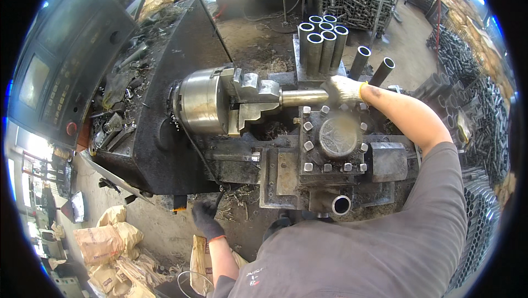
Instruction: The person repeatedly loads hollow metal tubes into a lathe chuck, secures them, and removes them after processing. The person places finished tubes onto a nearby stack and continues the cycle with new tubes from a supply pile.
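Observation:
My right hand (pixel 345 90), in a whitish work glove, is closed round the right end of a shiny steel tube (pixel 304 97). The tube lies level, its left end between the stepped jaws (pixel 258 91) of a lathe chuck (pixel 202 101). Just in front of that hand sits a square tool post (pixel 335 138) ringed with bolts. My left hand (pixel 206 220), in a dark glove, hangs low by the front of the lathe, near a thin lever (pixel 221 196). Its fingers blend into the dark background, so their pose is unclear.
Several upright tubes (pixel 324 45) stand on a plate behind the tool post, with two more (pixel 360 61) to their right. Another tube (pixel 341 205) pokes out in front. Metal parts fill a wire bin (pixel 357 1) and the right side. Paper sacks (pixel 102 243) lie lower left.

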Available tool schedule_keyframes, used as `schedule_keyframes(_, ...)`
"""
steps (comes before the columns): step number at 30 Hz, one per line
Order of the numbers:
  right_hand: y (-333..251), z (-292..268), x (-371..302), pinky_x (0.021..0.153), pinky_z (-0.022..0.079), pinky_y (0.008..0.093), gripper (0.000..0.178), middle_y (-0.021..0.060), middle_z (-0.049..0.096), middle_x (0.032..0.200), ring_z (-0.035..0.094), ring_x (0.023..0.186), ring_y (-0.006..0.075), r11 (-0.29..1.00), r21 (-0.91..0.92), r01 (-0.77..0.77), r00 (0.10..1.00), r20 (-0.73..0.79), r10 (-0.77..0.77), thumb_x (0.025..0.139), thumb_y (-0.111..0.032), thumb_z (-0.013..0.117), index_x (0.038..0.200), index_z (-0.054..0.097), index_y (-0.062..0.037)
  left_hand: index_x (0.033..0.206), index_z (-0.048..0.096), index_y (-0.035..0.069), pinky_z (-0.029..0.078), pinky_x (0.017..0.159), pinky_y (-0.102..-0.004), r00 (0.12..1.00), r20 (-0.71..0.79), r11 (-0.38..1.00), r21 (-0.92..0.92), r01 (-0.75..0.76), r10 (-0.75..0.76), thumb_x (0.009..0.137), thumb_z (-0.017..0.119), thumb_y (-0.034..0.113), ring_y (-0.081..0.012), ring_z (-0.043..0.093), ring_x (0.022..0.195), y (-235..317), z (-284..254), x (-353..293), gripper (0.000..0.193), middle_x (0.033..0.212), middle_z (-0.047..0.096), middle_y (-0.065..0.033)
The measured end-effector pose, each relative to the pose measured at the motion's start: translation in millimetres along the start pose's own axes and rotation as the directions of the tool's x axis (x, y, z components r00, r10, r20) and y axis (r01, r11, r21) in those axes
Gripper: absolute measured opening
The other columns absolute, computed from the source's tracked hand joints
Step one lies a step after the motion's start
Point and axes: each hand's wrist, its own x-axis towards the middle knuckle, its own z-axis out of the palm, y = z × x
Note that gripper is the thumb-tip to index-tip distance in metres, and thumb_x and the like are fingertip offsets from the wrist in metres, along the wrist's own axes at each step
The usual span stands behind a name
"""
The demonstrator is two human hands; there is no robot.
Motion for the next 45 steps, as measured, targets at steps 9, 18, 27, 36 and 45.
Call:
schedule_keyframes(9, 3, 13, 18, 0.069, 0.061, 0.0416, 0.043, 0.0216, 0.078, 0.103, 0.076, 0.076, 0.0312, 0.977, 0.13, 0.17, 0.985, -0.055, -0.164, 0.091, -0.028, 0.078, 0.122, 0.072, 0.001, 0.087, 0.057, 0.013, 0.045, 0.058, -0.0378, 0.996, -0.017, 0.99, -0.113, 0.081, -0.083, 0.108, 0.056, 0.059, -0.0201, 0.045, 0.056, 9, -94, 101, 0.051, 0.068, 0.051, -0.0036)
schedule_keyframes(18, -79, -39, 108, 0.077, 0.062, 0.0398, 0.072, 0.0164, 0.076, 0.108, 0.072, 0.082, 0.0243, 0.637, 0.752, -0.168, 0.925, 0.344, -0.163, 0.093, -0.012, 0.071, 0.158, 0.041, -0.0077, 0.08, 0.05, 0.019, 0.049, 0.085, -0.0538, 0.905, 0.113, 0.899, -0.118, 0.422, -0.41, 0.108, 0.05, 0.059, -0.0187, 0.038, 0.053, 41, -110, 123, 0.049, 0.065, 0.045, 0.0034)
schedule_keyframes(27, 20, 13, 28, 0.075, 0.06, 0.0452, 0.039, 0.0241, 0.077, 0.097, 0.075, 0.086, 0.0397, 0.88, -0.473, -0.05, 0.963, 0.21, 0.168, 0.085, -0.029, 0.078, 0.115, 0.075, -0.0038, 0.104, 0.067, 0.012, 0.054, 0.067, -0.0474, 0.986, 0.016, 0.985, 0.055, 0.165, -0.166, 0.107, 0.056, 0.049, -0.0228, 0.056, 0.058, 18, -114, 128, 0.038, 0.075, 0.062, -0.0064)
schedule_keyframes(36, 26, -25, -85, 0.082, 0.058, 0.0416, 0.049, 0.0162, 0.077, 0.097, 0.073, 0.087, 0.0265, 0.891, 0.414, -0.185, 0.769, -0.504, 0.393, 0.079, -0.023, 0.084, 0.118, 0.069, 0.0004, 0.131, 0.068, 0.004, 0.055, 0.1, -0.0504, -0.083, 0.487, -0.376, 0.543, -0.751, 0.87, 0.1, 0.069, 0.022, -0.0399, 0.07, 0.108, 274, 75, 36, 0.036, 0.118, 0.073, -0.0167)
schedule_keyframes(45, -91, -68, -196, 0.089, 0.06, 0.041, 0.041, 0.0164, 0.081, 0.11, 0.078, 0.102, 0.0255, 0.828, 0.535, -0.17, 0.344, -0.755, 0.558, 0.086, -0.02, 0.085, 0.121, 0.073, -0.0018, 0.169, 0.025, 0.016, 0.055, 0.101, -0.0576, 0.341, 0.552, -0.376, 0.803, -0.462, 0.761, 0.101, 0.056, 0.034, -0.0452, 0.07, 0.125, 396, 225, 142, 0.077, 0.14, 0.069, -0.0234)
